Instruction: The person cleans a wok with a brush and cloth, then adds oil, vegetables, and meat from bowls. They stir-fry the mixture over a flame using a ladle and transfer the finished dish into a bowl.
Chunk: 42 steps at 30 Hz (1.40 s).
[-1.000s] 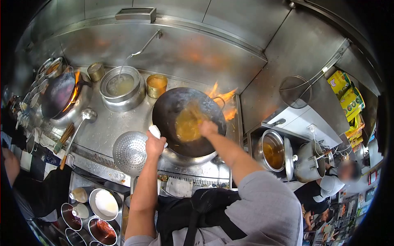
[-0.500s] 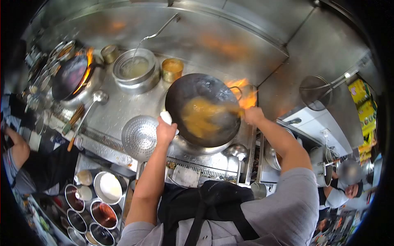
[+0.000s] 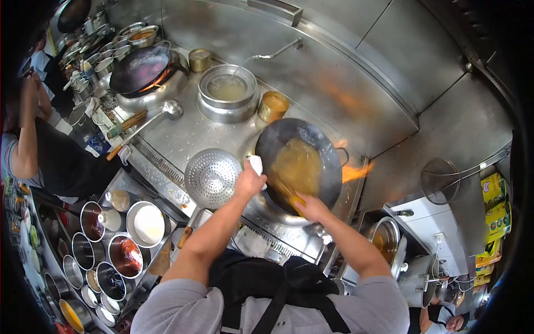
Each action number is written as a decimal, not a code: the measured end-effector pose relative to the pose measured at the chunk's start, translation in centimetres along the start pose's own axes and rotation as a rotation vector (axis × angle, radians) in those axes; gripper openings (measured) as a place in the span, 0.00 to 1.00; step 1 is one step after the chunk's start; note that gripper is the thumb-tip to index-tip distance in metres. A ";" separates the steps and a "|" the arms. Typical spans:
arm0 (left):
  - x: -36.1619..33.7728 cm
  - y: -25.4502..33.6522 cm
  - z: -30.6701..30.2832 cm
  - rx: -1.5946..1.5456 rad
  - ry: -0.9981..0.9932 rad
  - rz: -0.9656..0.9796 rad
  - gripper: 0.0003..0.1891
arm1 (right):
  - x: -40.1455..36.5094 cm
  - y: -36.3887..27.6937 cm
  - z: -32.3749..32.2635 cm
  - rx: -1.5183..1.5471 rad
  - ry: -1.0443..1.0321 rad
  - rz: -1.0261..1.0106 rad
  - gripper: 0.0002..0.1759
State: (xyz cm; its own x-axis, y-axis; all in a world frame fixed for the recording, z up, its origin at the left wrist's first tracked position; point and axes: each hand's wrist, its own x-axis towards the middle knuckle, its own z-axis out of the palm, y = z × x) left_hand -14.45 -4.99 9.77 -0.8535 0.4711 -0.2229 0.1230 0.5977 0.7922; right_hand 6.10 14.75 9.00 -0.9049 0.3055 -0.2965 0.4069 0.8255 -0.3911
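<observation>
A dark wok (image 3: 334, 183) sits tilted on the burner, with murky yellowish liquid (image 3: 298, 164) in it. My left hand (image 3: 250, 182) is closed on a folded white cloth (image 3: 256, 165) at the wok's left rim; the part of the wok under the cloth is hidden. In my right hand (image 3: 311, 207) is a bamboo wok brush (image 3: 287, 191), its bristle end reaching down into the wok near the front rim. Left of the wok lies a perforated strainer (image 3: 212, 178), close to my left forearm.
Flames (image 3: 356, 171) rise past the wok's right side. Behind it stand a golden can (image 3: 273, 106) and a steel pot (image 3: 228, 112) under a tap. A ladle (image 3: 172, 109) and second wok (image 3: 139, 72) are left. Seasoning bowls (image 3: 125, 256) stand lower left; a co-worker (image 3: 61, 156) stands beyond.
My right hand with the brush has come from the wok's right rim to its near side. The liquid, blurred by motion before, now shows as a pool. The camera view has shifted.
</observation>
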 end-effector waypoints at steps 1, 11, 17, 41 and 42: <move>-1.0 0.4 -0.4 0.000 0.003 -0.006 0.35 | -2.9 -1.8 -3.4 -0.048 -0.128 0.087 0.34; 0.8 -0.1 -0.3 0.003 -0.013 -0.001 0.36 | 6.9 -3.5 -5.3 0.297 0.089 0.351 0.28; 0.2 0.3 0.0 -0.010 -0.030 -0.013 0.38 | -2.5 -1.2 -1.2 -0.116 0.099 0.007 0.30; 1.7 0.3 -0.5 0.046 -0.111 -0.023 0.38 | 4.4 6.3 -11.1 -0.270 0.129 0.472 0.26; 1.8 0.6 -0.7 0.041 -0.128 -0.025 0.38 | 7.7 5.1 -9.7 -0.174 0.225 0.504 0.26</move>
State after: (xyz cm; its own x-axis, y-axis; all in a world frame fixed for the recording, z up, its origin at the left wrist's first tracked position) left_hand -16.25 -4.23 10.22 -0.7853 0.5328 -0.3154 0.1250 0.6353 0.7621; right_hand -0.02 25.90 13.23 -0.6165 0.7589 -0.2095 0.7853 0.6118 -0.0950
